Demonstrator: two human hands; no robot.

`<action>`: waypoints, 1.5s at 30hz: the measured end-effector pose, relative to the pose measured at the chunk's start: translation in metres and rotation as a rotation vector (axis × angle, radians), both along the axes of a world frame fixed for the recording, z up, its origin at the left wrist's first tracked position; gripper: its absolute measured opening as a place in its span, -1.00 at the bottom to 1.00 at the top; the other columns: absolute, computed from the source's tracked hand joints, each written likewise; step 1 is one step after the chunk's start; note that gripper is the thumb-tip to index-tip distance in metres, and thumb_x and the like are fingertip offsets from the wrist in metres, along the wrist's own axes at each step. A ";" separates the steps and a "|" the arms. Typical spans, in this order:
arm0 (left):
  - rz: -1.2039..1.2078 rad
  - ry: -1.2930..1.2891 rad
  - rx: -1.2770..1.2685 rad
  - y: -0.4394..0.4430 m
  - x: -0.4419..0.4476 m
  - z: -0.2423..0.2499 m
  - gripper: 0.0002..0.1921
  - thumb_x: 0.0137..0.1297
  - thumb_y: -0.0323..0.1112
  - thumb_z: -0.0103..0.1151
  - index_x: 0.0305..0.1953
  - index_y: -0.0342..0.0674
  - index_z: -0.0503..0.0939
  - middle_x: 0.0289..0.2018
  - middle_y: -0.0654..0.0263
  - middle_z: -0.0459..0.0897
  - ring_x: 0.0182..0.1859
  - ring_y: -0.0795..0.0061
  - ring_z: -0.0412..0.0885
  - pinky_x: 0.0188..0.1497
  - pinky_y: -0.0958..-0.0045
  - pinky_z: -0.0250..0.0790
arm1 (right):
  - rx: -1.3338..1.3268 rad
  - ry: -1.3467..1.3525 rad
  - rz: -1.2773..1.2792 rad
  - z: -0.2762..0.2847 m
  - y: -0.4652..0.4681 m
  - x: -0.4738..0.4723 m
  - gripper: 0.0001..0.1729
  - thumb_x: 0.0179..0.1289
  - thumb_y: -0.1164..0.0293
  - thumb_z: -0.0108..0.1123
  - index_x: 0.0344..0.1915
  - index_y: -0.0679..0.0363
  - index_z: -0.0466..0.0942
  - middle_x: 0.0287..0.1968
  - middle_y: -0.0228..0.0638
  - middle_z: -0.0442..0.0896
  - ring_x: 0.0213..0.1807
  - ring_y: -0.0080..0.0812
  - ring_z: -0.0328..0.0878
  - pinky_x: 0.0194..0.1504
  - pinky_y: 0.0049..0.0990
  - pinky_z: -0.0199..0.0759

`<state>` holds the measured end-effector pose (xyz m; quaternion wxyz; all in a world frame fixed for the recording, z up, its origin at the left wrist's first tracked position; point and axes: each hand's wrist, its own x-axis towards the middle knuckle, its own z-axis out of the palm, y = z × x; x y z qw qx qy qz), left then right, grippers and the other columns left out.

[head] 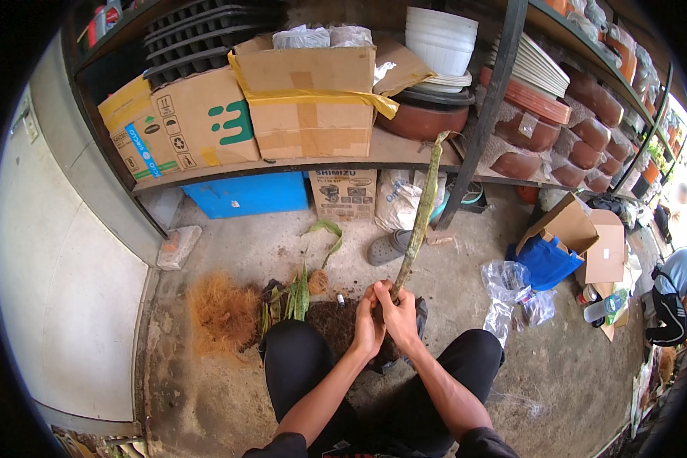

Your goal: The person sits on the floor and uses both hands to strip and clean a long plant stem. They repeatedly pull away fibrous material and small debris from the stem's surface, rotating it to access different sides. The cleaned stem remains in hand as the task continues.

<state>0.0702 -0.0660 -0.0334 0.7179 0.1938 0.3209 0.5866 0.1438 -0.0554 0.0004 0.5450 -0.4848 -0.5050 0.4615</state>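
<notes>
Both hands meet over the dark soil (pixel 333 327) between my knees. My right hand (pixel 399 320) grips the lower end of a long, mottled snake plant leaf (pixel 425 206), which slants up and away with a dried, curled tip. Cupped against the same base is my left hand (pixel 370 327); the fingers hide most of what lies between the palms. Black plastic (pixel 421 316) shows at the soil's right edge. Shorter snake plant leaves (pixel 301 295) stand left of the soil. Beyond them, a curved leaf (pixel 333 240) rises from a small brown fibre ball (pixel 319 281).
A heap of coconut fibre (pixel 223 312) lies at left. Ahead are a grey clog (pixel 388 247) and a metal shelf (pixel 297 170) with cardboard boxes (pixel 312 126) and pots (pixel 441 43). Clear plastic bags (pixel 505 283) and a blue bag (pixel 544 263) lie right. Another person (pixel 676 292) is at far right.
</notes>
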 end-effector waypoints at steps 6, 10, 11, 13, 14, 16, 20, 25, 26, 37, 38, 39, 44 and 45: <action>0.026 -0.010 -0.026 0.005 0.001 -0.014 -0.53 0.52 -0.01 -0.21 0.21 -0.18 0.45 0.18 0.34 0.45 0.25 0.44 0.39 0.31 0.37 0.21 | -0.019 -0.019 -0.018 -0.005 0.001 0.000 -0.63 0.42 0.24 0.14 -0.41 0.32 0.60 -0.53 -0.41 0.62 -0.42 -0.63 0.47 -0.33 -0.48 0.34; 0.010 -0.029 0.007 0.005 0.000 -0.013 -0.53 0.52 -0.02 -0.22 0.23 -0.19 0.44 0.19 0.32 0.45 0.26 0.44 0.38 0.31 0.37 0.21 | -0.041 0.001 -0.006 -0.007 0.001 0.001 -0.63 0.41 0.24 0.14 -0.40 0.32 0.60 -0.53 -0.41 0.62 -0.43 -0.63 0.47 -0.33 -0.49 0.35; 0.005 -0.026 0.017 0.004 0.000 -0.011 -0.53 0.53 -0.02 -0.22 0.23 -0.19 0.44 0.19 0.32 0.45 0.26 0.44 0.38 0.31 0.37 0.21 | -0.035 0.001 -0.006 -0.006 0.001 0.001 -0.63 0.41 0.24 0.14 -0.40 0.32 0.60 -0.54 -0.41 0.62 -0.43 -0.64 0.47 -0.34 -0.49 0.34; 0.007 -0.024 0.017 0.003 -0.001 -0.010 -0.53 0.53 -0.03 -0.22 0.23 -0.19 0.44 0.20 0.31 0.45 0.27 0.44 0.38 0.31 0.36 0.21 | -0.023 0.002 0.000 -0.005 0.001 -0.001 -0.63 0.41 0.24 0.14 -0.40 0.32 0.60 -0.54 -0.41 0.61 -0.44 -0.64 0.46 -0.35 -0.49 0.34; 0.013 -0.026 0.006 0.004 -0.001 -0.013 -0.53 0.53 -0.03 -0.22 0.23 -0.19 0.44 0.20 0.31 0.45 0.27 0.44 0.38 0.32 0.36 0.21 | -0.018 0.001 -0.002 -0.005 0.001 -0.001 -0.64 0.41 0.23 0.15 -0.40 0.32 0.60 -0.54 -0.41 0.61 -0.44 -0.64 0.45 -0.35 -0.49 0.33; 0.018 -0.023 -0.006 0.004 0.000 -0.011 -0.53 0.53 -0.03 -0.22 0.23 -0.20 0.43 0.20 0.31 0.45 0.27 0.44 0.38 0.32 0.36 0.20 | -0.009 -0.004 -0.008 -0.008 0.002 -0.001 -0.64 0.41 0.23 0.15 -0.40 0.31 0.60 -0.55 -0.42 0.60 -0.44 -0.65 0.44 -0.36 -0.49 0.32; 0.018 -0.013 0.004 0.003 0.000 -0.008 -0.53 0.53 -0.03 -0.22 0.24 -0.19 0.43 0.20 0.31 0.45 0.27 0.44 0.38 0.33 0.35 0.20 | -0.019 -0.014 -0.020 -0.012 0.003 0.000 -0.64 0.40 0.22 0.15 -0.40 0.31 0.60 -0.57 -0.43 0.58 -0.46 -0.66 0.41 -0.38 -0.48 0.30; 0.030 -0.039 -0.052 0.006 0.000 -0.016 -0.53 0.52 -0.02 -0.20 0.23 -0.20 0.43 0.19 0.32 0.46 0.27 0.44 0.38 0.33 0.35 0.21 | -0.030 -0.027 -0.027 -0.012 0.003 0.000 -0.64 0.40 0.22 0.16 -0.40 0.30 0.60 -0.59 -0.45 0.55 -0.48 -0.67 0.37 -0.42 -0.48 0.26; 0.034 -0.040 -0.064 0.006 0.001 -0.016 -0.53 0.52 -0.02 -0.20 0.23 -0.20 0.43 0.19 0.32 0.46 0.27 0.44 0.38 0.32 0.36 0.21 | -0.027 -0.029 -0.024 -0.013 0.004 0.000 -0.64 0.40 0.22 0.16 -0.40 0.30 0.60 -0.59 -0.45 0.54 -0.48 -0.67 0.37 -0.42 -0.49 0.26; 0.015 -0.018 0.011 0.001 0.000 -0.002 -0.52 0.51 -0.01 -0.18 0.23 -0.21 0.43 0.19 0.32 0.46 0.26 0.45 0.39 0.32 0.37 0.20 | 0.002 -0.011 -0.009 -0.004 0.001 -0.001 -0.63 0.43 0.24 0.12 -0.40 0.31 0.60 -0.56 -0.40 0.60 -0.48 -0.62 0.42 -0.39 -0.47 0.29; 0.013 -0.018 0.016 0.000 0.000 -0.001 -0.52 0.51 -0.01 -0.18 0.23 -0.21 0.43 0.19 0.32 0.46 0.26 0.45 0.39 0.32 0.37 0.20 | -0.003 -0.002 -0.002 -0.005 0.001 -0.002 -0.63 0.43 0.23 0.11 -0.40 0.31 0.60 -0.55 -0.40 0.60 -0.47 -0.61 0.43 -0.38 -0.47 0.30; 0.009 -0.018 0.023 0.000 0.000 0.000 -0.52 0.51 -0.01 -0.18 0.24 -0.21 0.42 0.19 0.32 0.46 0.26 0.45 0.39 0.33 0.37 0.20 | -0.007 0.006 0.004 -0.005 0.001 -0.002 -0.62 0.44 0.23 0.10 -0.40 0.31 0.60 -0.54 -0.39 0.61 -0.46 -0.60 0.44 -0.37 -0.47 0.31; 0.016 -0.016 0.021 0.004 -0.001 -0.005 -0.53 0.53 -0.04 -0.20 0.25 -0.22 0.39 0.23 0.31 0.43 0.28 0.44 0.37 0.33 0.38 0.19 | -0.022 -0.027 0.041 -0.008 0.005 0.005 -0.56 0.48 0.19 0.03 -0.42 0.32 0.59 -0.52 -0.40 0.60 -0.43 -0.59 0.45 -0.34 -0.48 0.33; 0.026 -0.002 0.030 0.005 -0.001 -0.005 -0.53 0.53 -0.05 -0.21 0.25 -0.22 0.39 0.24 0.31 0.43 0.29 0.44 0.37 0.34 0.38 0.19 | -0.050 0.000 0.059 -0.008 0.006 0.006 -0.54 0.49 0.18 0.02 -0.43 0.32 0.58 -0.52 -0.41 0.60 -0.42 -0.59 0.45 -0.34 -0.48 0.33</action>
